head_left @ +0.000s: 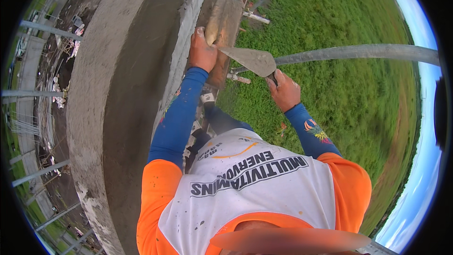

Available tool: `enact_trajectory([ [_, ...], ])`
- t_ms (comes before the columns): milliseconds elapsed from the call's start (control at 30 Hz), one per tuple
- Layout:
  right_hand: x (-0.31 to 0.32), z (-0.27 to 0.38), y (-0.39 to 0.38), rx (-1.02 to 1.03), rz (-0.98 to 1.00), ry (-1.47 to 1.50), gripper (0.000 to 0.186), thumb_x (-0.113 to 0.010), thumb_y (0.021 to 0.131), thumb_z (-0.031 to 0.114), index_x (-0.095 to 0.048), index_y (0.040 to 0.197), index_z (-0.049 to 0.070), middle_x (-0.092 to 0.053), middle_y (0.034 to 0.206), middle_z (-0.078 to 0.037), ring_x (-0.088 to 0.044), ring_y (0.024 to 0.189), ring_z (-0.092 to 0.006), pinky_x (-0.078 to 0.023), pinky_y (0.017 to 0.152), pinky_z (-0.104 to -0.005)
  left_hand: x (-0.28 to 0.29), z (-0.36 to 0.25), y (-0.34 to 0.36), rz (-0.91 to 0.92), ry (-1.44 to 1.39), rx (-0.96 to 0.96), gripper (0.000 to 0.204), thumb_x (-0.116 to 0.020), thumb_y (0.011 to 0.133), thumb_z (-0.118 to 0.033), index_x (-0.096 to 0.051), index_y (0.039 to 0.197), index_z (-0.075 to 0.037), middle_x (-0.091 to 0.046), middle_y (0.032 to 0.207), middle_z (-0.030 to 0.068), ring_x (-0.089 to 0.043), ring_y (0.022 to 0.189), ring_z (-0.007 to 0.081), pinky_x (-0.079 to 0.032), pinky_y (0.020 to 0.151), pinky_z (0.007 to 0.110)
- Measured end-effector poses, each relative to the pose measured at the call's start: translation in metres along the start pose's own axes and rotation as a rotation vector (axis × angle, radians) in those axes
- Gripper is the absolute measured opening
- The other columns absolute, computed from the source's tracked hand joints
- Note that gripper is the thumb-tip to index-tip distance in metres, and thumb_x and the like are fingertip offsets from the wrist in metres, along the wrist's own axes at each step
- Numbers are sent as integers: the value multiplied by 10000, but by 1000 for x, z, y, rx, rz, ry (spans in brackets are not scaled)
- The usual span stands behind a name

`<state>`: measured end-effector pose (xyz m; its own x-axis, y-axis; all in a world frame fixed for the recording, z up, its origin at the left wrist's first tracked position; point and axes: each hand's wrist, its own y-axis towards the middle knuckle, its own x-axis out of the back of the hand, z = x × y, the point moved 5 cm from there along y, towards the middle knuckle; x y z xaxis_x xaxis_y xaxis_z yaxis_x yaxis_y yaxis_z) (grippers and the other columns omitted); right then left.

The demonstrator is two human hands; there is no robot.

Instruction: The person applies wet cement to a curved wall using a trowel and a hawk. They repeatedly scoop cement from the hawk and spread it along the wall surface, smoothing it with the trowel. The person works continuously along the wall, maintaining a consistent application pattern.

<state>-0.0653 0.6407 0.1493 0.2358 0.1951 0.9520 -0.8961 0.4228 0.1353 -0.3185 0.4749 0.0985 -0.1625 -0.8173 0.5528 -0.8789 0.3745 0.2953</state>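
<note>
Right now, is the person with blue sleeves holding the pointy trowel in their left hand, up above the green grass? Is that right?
Not quite: the head view shows the pointy trowel in the right hand. The blue sleeves and green grass are right.

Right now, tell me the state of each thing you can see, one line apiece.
Left hand: closed on the float's handle
Right hand: closed on the trowel's handle
Float: held beside the wall
Trowel: held, tip toward the left hand; contact with the float unclear
Wall: dark band looks damp, paler on both sides
Shirt: flecked with dark spots
Blue sleeves: down to the wrists
</note>
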Motion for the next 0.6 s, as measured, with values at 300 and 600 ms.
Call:
enact_trajectory([
  [300,14,-46,54,-178,66,-182,301,-613,1005,359,-574,1114,81,-732,937,-181,-704,875,-416,-553,725,-540,-12,-19,-30,194,54,27,577,-681,820,-14,-496,1365,-63,-539,1250,228,-579,1162,462,-514,969,511],
  [600,3,-102,67,-8,-178,400,529,-672,986,446,-605,1265,1,-737,923,-160,-711,793,-331,-542,702,-478,-7,-21,-38,211,22,-54,604,-695,778,28,-532,1356,-32,-564,1327,204,-559,1247,429,-484,1053,454],
])
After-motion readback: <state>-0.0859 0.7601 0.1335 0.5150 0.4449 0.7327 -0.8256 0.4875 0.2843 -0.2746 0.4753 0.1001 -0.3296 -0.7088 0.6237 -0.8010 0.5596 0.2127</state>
